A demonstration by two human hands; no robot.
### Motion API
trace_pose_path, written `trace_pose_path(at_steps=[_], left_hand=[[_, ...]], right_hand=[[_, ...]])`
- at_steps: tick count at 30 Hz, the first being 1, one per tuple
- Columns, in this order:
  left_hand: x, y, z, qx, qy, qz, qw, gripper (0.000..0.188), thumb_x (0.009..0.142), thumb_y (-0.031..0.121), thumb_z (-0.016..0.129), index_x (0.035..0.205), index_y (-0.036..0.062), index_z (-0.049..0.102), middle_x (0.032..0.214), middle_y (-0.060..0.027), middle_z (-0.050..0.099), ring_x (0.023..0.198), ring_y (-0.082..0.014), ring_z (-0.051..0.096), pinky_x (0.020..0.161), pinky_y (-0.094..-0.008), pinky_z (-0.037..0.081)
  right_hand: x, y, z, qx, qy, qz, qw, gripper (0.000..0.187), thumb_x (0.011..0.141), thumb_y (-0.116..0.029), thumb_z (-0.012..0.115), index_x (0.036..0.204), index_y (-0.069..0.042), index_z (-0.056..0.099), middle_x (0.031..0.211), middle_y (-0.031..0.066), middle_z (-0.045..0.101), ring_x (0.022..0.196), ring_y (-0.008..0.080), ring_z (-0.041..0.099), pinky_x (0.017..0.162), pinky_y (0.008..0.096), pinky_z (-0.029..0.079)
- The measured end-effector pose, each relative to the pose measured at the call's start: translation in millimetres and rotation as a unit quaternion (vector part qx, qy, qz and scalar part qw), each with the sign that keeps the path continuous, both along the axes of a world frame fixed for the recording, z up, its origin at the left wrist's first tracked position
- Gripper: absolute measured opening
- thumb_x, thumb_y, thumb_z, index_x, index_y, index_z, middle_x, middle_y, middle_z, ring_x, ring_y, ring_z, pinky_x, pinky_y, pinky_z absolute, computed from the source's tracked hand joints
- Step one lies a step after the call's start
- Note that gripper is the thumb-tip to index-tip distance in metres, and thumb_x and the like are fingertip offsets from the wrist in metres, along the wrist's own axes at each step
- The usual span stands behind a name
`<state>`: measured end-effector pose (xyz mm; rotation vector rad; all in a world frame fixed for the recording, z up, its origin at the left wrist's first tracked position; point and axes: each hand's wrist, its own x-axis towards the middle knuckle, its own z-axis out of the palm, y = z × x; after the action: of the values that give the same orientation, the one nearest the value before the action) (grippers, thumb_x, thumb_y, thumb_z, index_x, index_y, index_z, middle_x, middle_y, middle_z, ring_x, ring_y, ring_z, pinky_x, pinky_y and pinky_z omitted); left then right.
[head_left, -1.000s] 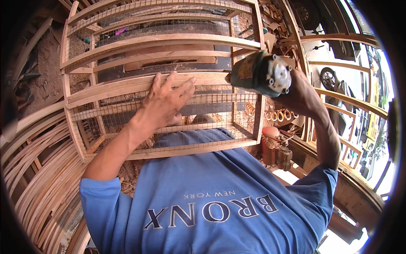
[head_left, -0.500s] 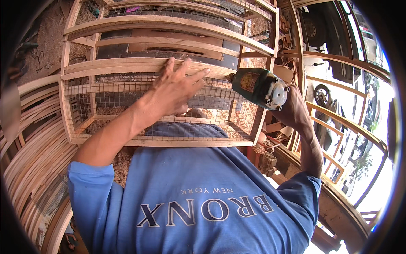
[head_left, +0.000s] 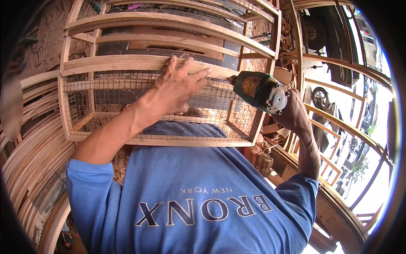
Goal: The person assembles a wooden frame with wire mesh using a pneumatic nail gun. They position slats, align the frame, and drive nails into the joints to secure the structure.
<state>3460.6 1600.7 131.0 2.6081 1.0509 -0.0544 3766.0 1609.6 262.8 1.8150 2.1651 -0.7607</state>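
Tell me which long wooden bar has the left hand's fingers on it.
The bar along the far edge of the mesh nearest the shirt. Only here does the left hand lay its fingers, with the green tool near the right end.

The frame [head_left: 127, 63], boxlike, of pale wood and wire mesh, runs left to right. The nailer [head_left: 253, 88], dark green with a scuffed silvery cap, tilts, nose at a rail's right part.

Seen between bars of wooden mesh frame [head_left: 105, 63]: dark flat worktop [head_left: 114, 48], with brown slotted panel [head_left: 141, 31] lying on it or set into it, and small pink thing [head_left: 134, 6] farther away. To left side, brown floor [head_left: 53, 25], covered with sawdust [head_left: 44, 46].
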Motion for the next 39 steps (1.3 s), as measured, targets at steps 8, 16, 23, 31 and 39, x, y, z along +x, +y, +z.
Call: trace_pose_path(at_steps=[8,16,23,31,39], left_hand=[[0,2,6,-0.016,0.009,-0.004,1.000,0.085,0.065,0.028,0.095,0.139,0.0084,0.059,0.163,-0.0020,0.040,0.146,-0.0423,0.040,0.120,-0.0682,0.033],[0,0,7,-0.014,-0.013,0.002,1.000,0.082,0.062,0.028,0.097,0.134,0.0066,0.062,0.163,-0.0018,0.042,0.147,-0.0405,0.040,0.121,-0.0666,0.033],[1,1,4,-0.018,-0.019,0.006,1.000,0.081,0.063,0.028,0.096,0.135,0.0071,0.064,0.163,-0.0016,0.042,0.147,-0.0411,0.039,0.122,-0.0659,0.032],[-1,0,2,-0.018,-0.020,0.006,1.000,0.082,0.063,0.028,0.096,0.134,0.0060,0.064,0.164,-0.0016,0.040,0.148,-0.0411,0.039,0.122,-0.0660,0.032],[-1,1,3,-0.006,0.001,-0.004,1.000,0.081,0.065,0.033,0.095,0.134,0.0063,0.064,0.163,-0.0012,0.041,0.146,-0.0418,0.041,0.121,-0.0662,0.032]], right_hand=[[21,-14,9,0.066,0.049,-0.029,0.996,0.032,0.071,-0.009,0.079,0.099,0.000,0.069,0.088,0.0170,0.072,0.084,0.0348,0.069,0.083,0.0438,0.054],[68,-37,8,0.070,0.049,-0.050,0.995,0.029,0.074,-0.012,0.080,0.097,0.002,0.069,0.084,0.0159,0.074,0.070,0.0277,0.071,0.071,0.0385,0.056],[68,-50,-4,0.107,0.017,-0.048,0.993,0.019,0.071,-0.011,0.079,0.083,0.001,0.070,0.072,0.0159,0.071,0.064,0.0301,0.070,0.066,0.0397,0.056],[60,-42,-9,0.078,0.021,-0.067,0.995,0.016,0.071,-0.008,0.077,0.081,0.002,0.069,0.072,0.0174,0.070,0.065,0.0301,0.071,0.065,0.0380,0.056],[73,-45,-14,0.095,0.047,-0.046,0.993,0.023,0.074,-0.012,0.079,0.089,0.002,0.069,0.077,0.0172,0.072,0.068,0.0274,0.072,0.067,0.0369,0.056]])
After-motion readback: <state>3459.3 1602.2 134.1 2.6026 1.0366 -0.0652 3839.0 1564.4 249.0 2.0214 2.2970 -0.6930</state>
